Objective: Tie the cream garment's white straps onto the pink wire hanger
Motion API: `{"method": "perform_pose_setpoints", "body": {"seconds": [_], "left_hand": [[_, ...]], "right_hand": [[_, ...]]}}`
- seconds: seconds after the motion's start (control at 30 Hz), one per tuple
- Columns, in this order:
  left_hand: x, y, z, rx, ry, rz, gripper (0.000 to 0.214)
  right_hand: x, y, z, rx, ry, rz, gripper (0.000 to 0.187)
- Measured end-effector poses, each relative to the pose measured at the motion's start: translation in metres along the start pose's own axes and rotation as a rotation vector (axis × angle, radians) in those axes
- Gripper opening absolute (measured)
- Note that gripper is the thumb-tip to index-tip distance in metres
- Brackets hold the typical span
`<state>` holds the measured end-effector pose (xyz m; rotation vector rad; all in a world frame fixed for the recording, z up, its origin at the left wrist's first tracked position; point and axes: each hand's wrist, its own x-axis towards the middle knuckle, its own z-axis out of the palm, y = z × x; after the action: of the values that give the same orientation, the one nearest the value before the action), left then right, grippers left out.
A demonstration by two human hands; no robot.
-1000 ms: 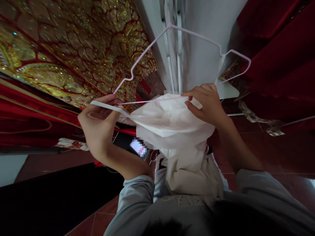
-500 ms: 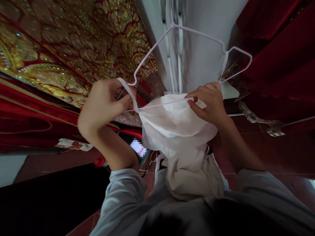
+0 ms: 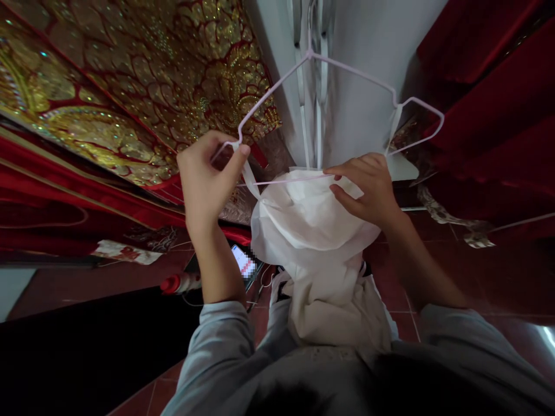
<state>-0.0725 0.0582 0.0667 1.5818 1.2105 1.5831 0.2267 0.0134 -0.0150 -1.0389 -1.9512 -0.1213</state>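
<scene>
The white strap point(image 3: 248, 175) has reached the hanger's point(image 3: 310, 54) left notch! Left hand point(image 3: 207, 182) pinches it; right hand point(image 3: 368, 188), thumb and forefinger parted, touches the bar point(image 3: 286, 180) (grip unclear).

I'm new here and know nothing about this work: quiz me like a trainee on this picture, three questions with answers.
1. Multiple choice: what is at the fingertips of the left hand?
A) a phone
B) a white strap
C) a red-capped bottle

2. True or false: the right hand is at the lower bar of the clothes hanger.

3. Fill in: the glittering cloth at upper left is red and ____.

Key: 1 B; 2 true; 3 gold.
</scene>
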Motion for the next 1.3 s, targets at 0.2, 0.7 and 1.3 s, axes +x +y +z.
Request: {"method": "perform_pose_setpoints", "body": {"seconds": [0.2, 0.7, 1.3], "left_hand": [[-0.025, -0.028, -0.002, -0.060, 0.091, 0.169, 0.025], [-0.042, -0.064, 0.035, -0.678, 0.029, -0.288, 0.026], [-0.048, -0.050, 0.045, -0.464, 0.145, -0.128, 0.041]], "right_hand": [[0.009, 0.015, -0.015, 0.281, 0.423, 0.115, 0.024], [0.029, 0.006, -0.047, 0.599, 0.133, 0.620, 0.013], [0.001, 0.023, -0.048, 0.293, 0.670, 0.172, 0.032]]}}
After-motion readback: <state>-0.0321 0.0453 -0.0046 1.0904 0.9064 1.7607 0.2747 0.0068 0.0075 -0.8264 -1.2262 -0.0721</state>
